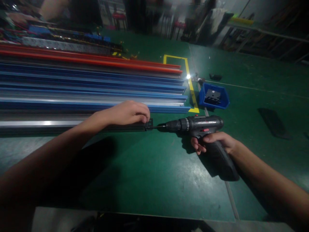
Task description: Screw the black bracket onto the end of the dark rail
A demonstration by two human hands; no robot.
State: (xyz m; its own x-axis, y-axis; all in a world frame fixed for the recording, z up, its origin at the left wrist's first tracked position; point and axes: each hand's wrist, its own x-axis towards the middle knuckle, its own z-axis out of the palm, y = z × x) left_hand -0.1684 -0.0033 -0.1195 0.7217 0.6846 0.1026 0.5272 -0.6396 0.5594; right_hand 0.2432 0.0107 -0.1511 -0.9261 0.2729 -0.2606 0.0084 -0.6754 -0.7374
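Observation:
A black power drill point(205, 124) lies on its side in my right hand point(217, 141), its fingers wrapped round the grip near the trigger. Its bit points left and meets a small black end piece point(150, 123) at the end of a dark metal profile point(116, 126). My left hand point(132, 112) rests over that end of the profile, fingers curled down beside the end piece. Whether those fingertips pinch the piece or the profile is hidden.
Blue profiles point(166, 109) and a red profile point(145, 64) lie behind the dark one. A blue bin point(214, 104) with black parts stands behind the drill. A dark flat object point(274, 124) lies at right. Another person's arm point(51, 9) shows at upper left.

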